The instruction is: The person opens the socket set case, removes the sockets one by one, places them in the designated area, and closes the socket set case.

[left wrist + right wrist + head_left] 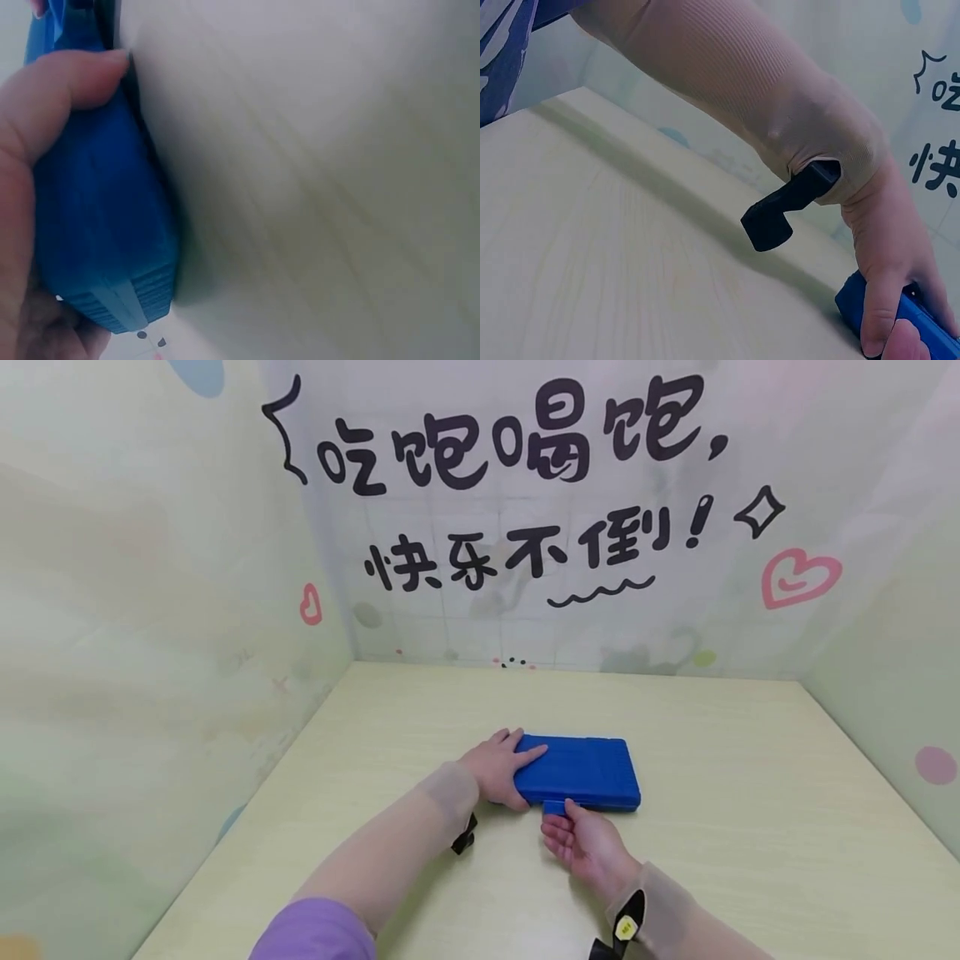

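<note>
A flat blue plastic case [581,768] lies on the table, its lid down. Across its left end spreads my left hand [498,768], with the thumb over the front edge and the fingers reaching toward the far edge. The left wrist view has that thumb [79,79] bent over the side of the case [105,195], whose end is ribbed. At the middle of the front edge a small blue tab [553,807] juts out. My right hand [592,847] pinches it, thumb on top and fingers curled beneath. What the case holds is hidden.
The pale wood-grain table [712,735] runs back to a white printed wall [480,635] with dark lettering. Side walls [150,652] stand at left and right. A small black camera mount [465,835] sits under the left wrist, another [626,927] on the right wrist.
</note>
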Demonstrator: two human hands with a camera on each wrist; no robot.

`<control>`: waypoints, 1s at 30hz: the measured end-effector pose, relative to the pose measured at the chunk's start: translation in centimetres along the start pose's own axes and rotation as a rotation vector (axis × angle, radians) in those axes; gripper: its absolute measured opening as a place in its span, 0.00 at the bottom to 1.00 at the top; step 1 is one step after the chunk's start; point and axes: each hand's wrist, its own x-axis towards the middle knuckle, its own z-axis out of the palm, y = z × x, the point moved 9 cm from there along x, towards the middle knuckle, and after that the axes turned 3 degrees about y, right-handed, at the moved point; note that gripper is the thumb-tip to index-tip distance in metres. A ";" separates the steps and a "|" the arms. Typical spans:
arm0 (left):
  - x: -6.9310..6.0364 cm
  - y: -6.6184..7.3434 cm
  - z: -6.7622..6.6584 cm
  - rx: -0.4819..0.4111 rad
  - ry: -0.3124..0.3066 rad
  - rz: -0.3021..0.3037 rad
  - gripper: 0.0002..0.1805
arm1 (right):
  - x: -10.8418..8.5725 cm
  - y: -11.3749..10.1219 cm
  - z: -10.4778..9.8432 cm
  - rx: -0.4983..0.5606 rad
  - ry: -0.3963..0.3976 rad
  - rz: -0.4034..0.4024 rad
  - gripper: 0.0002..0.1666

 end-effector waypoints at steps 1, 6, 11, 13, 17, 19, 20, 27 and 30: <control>0.0 0.1 0.0 0.005 0.004 0.004 0.54 | -0.1 0.0 -0.1 -0.013 -0.003 0.000 0.20; 0.0 0.3 0.1 0.008 0.011 0.006 0.54 | -0.3 -0.5 -0.6 -0.222 -0.051 -0.033 0.17; -0.1 0.0 0.0 -0.015 0.000 -0.002 0.54 | 0.0 -2.2 -0.9 -0.654 -0.071 -0.159 0.07; -0.1 -0.1 -0.2 -0.028 -0.007 -0.001 0.54 | 0.0 -3.3 -0.8 -0.900 -0.052 -0.264 0.08; -0.1 -0.2 -0.6 -0.056 -0.018 0.001 0.53 | -0.9 -5.8 0.6 -1.478 0.028 -0.607 0.14; -0.1 -0.2 -0.8 -0.067 -0.022 -0.001 0.53 | -1.6 -6.8 1.7 -1.737 0.077 -0.810 0.14; -0.1 -0.2 -0.9 -0.071 -0.025 -0.003 0.53 | -2.1 -7.2 2.2 -1.835 0.095 -0.918 0.13; 0.1 -0.8 -0.4 -0.074 -0.037 -0.040 0.52 | -5.0 -7.0 5.1 -2.135 0.006 -1.559 0.13; 0.2 -0.7 -0.1 -0.060 -0.030 -0.028 0.53 | -4.9 -6.6 5.0 -2.151 -0.088 -1.527 0.12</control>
